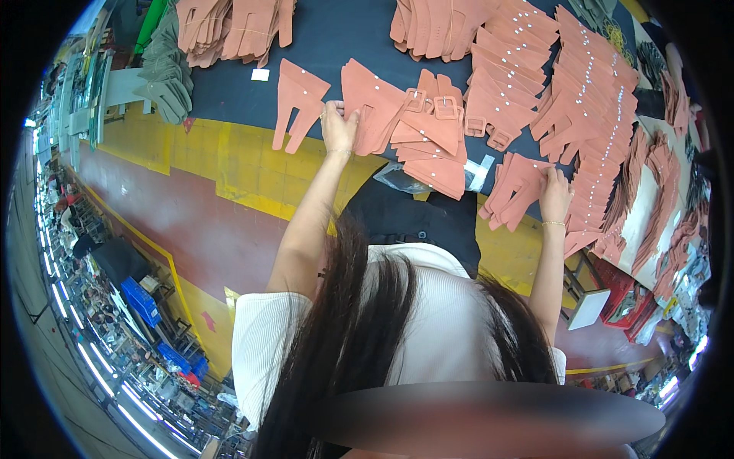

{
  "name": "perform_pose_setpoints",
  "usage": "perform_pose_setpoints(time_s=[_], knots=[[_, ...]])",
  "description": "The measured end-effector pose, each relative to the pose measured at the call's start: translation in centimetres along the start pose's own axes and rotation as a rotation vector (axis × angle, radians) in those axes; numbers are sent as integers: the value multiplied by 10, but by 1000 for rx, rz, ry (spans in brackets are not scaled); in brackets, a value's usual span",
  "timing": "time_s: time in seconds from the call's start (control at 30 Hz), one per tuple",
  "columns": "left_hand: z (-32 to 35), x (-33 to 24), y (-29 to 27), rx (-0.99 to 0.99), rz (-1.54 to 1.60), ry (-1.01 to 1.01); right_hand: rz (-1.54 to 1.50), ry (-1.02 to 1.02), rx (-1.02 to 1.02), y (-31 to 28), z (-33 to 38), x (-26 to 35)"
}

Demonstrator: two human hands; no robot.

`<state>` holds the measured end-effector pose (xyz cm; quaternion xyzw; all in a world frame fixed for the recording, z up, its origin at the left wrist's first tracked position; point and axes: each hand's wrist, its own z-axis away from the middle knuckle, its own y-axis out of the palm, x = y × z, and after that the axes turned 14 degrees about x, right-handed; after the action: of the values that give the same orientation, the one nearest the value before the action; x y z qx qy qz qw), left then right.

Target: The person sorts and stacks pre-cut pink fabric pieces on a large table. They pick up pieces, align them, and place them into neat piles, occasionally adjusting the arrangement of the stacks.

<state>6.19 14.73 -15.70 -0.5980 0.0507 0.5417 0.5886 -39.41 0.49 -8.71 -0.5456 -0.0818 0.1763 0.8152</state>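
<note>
My left hand [339, 131] is at the table's near edge, between a forked coral leather piece [300, 98] and a fanned stack of coral pieces [370, 105]. Its thumb is apart from the fingers and touches the stack's left edge; the fingertips come close to the single piece. My right hand [555, 194] pinches the corner of a few overlapping forked coral pieces [514, 188] in front of the table. Between my hands lies a pile of coral pieces [434, 157], with two covered buckles [446, 108] on top.
Long overlapping rows of coral pieces [585, 99] with small white labels cover the table's right side. More bundles [254, 27] lie at the back, and grey-green pieces [167, 73] at the left. A red crate [618, 294] and a white-topped stool [588, 307] stand low right.
</note>
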Motion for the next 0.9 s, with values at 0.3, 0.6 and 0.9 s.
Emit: perform_pose_setpoints(time_s=[0.3,0.6,0.9], knots=[[-6,-7,-90,264,711,-80,-382,-470,390,-157,47,69],[13,-9,-226,622,927,-6,-871,-981,296,-153,-29,220],[41,14,-248,464,903,-76,-701,-451,10,-24,-127,323]])
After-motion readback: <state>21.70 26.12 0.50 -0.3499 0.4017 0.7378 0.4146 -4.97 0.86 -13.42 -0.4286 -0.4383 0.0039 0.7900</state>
